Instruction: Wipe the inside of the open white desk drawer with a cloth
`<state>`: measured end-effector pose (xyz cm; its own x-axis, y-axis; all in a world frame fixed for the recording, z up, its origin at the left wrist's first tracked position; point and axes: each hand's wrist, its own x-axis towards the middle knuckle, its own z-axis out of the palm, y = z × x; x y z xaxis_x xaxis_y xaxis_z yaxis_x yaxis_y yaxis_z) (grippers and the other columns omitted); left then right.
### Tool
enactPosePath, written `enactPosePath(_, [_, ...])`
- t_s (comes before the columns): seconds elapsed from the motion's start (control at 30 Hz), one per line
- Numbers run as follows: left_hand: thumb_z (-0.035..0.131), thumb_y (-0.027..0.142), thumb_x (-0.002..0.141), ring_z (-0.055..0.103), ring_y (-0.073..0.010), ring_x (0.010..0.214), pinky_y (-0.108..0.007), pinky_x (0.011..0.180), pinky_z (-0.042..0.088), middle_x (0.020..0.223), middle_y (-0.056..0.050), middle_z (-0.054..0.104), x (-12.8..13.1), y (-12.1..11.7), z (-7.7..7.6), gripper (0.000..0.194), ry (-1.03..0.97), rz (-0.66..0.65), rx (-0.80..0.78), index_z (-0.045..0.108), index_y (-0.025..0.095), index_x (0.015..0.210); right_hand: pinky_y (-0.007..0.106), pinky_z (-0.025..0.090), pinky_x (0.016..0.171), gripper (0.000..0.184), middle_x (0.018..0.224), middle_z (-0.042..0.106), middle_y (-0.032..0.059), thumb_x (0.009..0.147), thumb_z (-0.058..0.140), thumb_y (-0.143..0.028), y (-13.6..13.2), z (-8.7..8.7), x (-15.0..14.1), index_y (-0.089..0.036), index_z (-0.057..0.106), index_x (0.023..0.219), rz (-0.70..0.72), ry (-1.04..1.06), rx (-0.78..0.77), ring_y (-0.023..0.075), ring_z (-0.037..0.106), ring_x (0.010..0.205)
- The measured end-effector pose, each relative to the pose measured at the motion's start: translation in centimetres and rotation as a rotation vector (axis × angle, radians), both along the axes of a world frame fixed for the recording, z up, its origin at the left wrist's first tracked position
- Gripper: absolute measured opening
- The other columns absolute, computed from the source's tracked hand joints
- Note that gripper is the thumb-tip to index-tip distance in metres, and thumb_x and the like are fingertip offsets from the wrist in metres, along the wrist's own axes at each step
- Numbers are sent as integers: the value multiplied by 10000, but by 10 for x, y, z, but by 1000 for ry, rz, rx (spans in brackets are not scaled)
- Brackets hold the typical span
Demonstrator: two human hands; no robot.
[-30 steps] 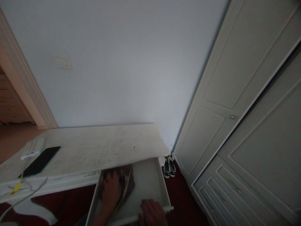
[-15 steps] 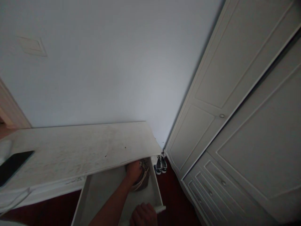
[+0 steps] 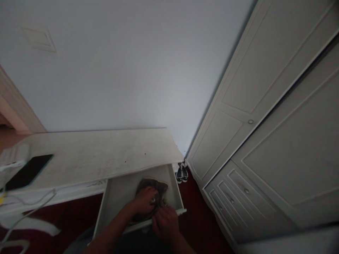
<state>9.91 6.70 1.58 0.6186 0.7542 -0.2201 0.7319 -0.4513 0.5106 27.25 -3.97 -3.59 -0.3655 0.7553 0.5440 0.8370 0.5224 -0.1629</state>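
A brown, soft bag [image 3: 159, 185] with pale cords lies in the pulled-out white drawer [image 3: 120, 190], toward its front right. My left hand [image 3: 146, 200] is closed on the bag's gathered part from the left, its fingers curled into the folds. My right hand [image 3: 166, 219] comes over the drawer's front edge. Its bent fingers meet the bag close beside my left hand and seem to pinch its near end. What lies under both hands is hidden, and the dim light blurs the finger details.
A white desk [image 3: 92, 151] runs along the wall above the drawer. On its left lie a dark phone [image 3: 30, 171], a white box-like device [image 3: 16, 157] and a cable [image 3: 31, 201]. Dark shoes [image 3: 182, 173] stand beyond the drawer's right side. A white wardrobe [image 3: 227, 141] stands at the right.
The bag went from the drawer's left to its back right with my left hand, then came toward the front. My right hand moved from the drawer's front edge to the bag.
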Motion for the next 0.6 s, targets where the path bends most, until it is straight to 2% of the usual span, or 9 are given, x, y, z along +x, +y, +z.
enactPosePath(0.07, [673,261,801,481,-309,1459,-434,1241,366,1530,-66,602,-34,-17,-3,587,63,53,2,646,309,1385,345,364,716,140,799,683,28,961,508,-270,-1,4,0,-243,610,870,5,-1,-46,204,619,747])
enactPosePath(0.17, [532,114,854,421,-388,1505,-584,1143,455,1640,-87,478,-79,-36,-5,674,280,229,-19,567,346,1486,353,354,738,147,829,710,27,965,503,-225,-1,5,-1,-237,624,883,8,12,-66,198,627,756])
enactPosePath(0.27, [429,12,854,458,-430,1471,-603,1023,531,1678,-101,416,-99,-43,2,770,439,331,8,524,379,1524,360,349,741,158,836,721,32,962,504,-196,0,3,-1,-234,629,874,14,28,-46,196,630,751])
enactPosePath(0.4, [429,-7,837,628,-397,1294,-531,972,558,1608,-138,495,-88,-27,23,750,451,329,81,572,336,1489,356,340,742,152,855,729,37,973,508,-208,2,3,0,-233,632,889,38,26,-23,199,631,753])
enactPosePath(0.5, [435,35,875,682,-372,1203,-515,962,557,1498,-173,591,-74,2,38,654,407,377,108,609,294,1450,362,336,740,158,856,729,30,973,501,-208,3,3,0,-235,621,874,42,33,-1,196,621,742])
enactPosePath(0.6, [379,106,961,710,-375,1143,-530,949,558,1306,-224,695,-56,31,45,527,388,446,126,628,207,1414,361,337,735,175,836,717,30,978,486,-207,2,3,-1,-236,618,867,26,35,-12,198,610,734])
